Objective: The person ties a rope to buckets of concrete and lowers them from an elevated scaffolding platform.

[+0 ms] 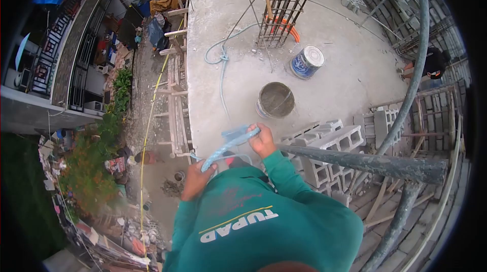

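Observation:
A light blue rope [229,146] is stretched between my two hands in front of my green shirt. My left hand [196,180] is closed around its lower left end, near the slab's edge. Higher up and to the right, my right hand [263,142] grips the other end of that stretch. Part of the rope near my right hand is blurred. More thin blue rope [222,59], with a knot in it, lies on the concrete slab [218,8] ahead. Beyond my right hand stands a bucket [275,100] with grey wet mix inside.
A blue-and-white pail [307,62] stands near the rebar column [284,11]. Hollow blocks [337,142] are stacked to my right beside a metal pipe [365,163]. The slab drops off on the left toward wooden framing [175,99]. A person [431,64] is at the far right.

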The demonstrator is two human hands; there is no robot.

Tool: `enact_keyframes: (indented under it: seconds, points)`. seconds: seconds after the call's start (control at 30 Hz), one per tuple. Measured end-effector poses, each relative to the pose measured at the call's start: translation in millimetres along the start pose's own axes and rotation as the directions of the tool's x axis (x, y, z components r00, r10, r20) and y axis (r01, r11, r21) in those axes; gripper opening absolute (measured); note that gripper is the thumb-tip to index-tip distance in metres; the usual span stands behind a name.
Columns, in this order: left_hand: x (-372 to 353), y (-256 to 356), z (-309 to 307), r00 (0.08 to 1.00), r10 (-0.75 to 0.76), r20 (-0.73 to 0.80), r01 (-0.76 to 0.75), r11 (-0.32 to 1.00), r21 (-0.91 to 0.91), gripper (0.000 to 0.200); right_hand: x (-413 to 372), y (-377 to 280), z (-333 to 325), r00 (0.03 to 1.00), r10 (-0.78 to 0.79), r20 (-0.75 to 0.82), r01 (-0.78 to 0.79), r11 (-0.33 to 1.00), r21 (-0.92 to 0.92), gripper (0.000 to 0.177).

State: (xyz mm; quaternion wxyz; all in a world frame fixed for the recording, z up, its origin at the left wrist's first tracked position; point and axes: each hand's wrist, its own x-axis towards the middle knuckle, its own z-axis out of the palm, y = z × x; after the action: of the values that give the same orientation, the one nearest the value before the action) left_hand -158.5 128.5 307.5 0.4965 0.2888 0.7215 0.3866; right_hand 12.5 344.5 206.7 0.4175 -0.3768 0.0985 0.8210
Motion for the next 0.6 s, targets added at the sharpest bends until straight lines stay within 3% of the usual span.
enact_keyframes:
  seconds: [0.13,0.2,0.27,0.3,0.37,0.43,0.5,0.53,0.57,0.6]
  points:
    - [-36.9,40.3,-15.9,0.995,-0.057,0.076,0.061,0.997,-0.048,0.025,-11.3,27.2,22.8,0.974,0.224,0.023,-0.224,0.975,-0.006,0.015]
    - [-52.4,51.3,-14.6,0.996,0.0,0.084,0.011,0.992,-0.129,0.025,-13.4,42.6,30.8,0.944,0.328,0.035,-0.326,0.944,-0.053,0.015]
    - [-67.3,59.0,-11.6,0.996,0.049,0.077,-0.032,0.977,-0.211,0.024,-12.5,62.0,34.8,0.889,0.428,0.165,-0.374,0.885,-0.277,0.018]
    - [-71.8,64.1,-10.7,0.992,0.054,0.11,-0.015,0.944,-0.329,0.027,-17.3,74.7,43.1,0.882,0.443,0.162,-0.387,0.875,-0.29,0.018]
    - [-75.2,67.7,-11.9,0.99,0.059,0.128,0.006,0.891,-0.453,0.03,-50.2,100.4,72.8,0.819,0.545,0.178,-0.435,0.793,-0.427,0.036]
    - [-74.0,70.5,-14.4,0.992,0.088,-0.087,-0.124,0.7,-0.703,0.027,-114.4,117.3,111.5,0.643,0.725,0.247,-0.49,0.637,-0.595,0.055]
    - [-74.2,73.6,-37.1,0.962,0.042,-0.269,-0.239,0.602,-0.762,0.029,-129.1,143.8,92.7,0.287,0.915,0.283,-0.511,0.396,-0.762,0.071]
    - [-79.0,73.2,-51.8,0.941,0.007,-0.339,-0.285,0.557,-0.78,0.03,-130.0,149.9,81.5,0.28,0.922,0.269,-0.517,0.381,-0.767,0.071]
    - [-86.9,70.6,-65.0,0.917,0.002,-0.399,-0.336,0.545,-0.768,0.03,-127.4,155.2,67.0,0.185,0.953,0.239,-0.235,0.28,-0.931,0.065]
    - [-95.8,67.1,-79.0,0.888,-0.008,-0.46,-0.385,0.533,-0.753,0.031,-125.7,159.0,55.7,0.096,0.98,0.177,0.081,0.17,-0.982,0.061]
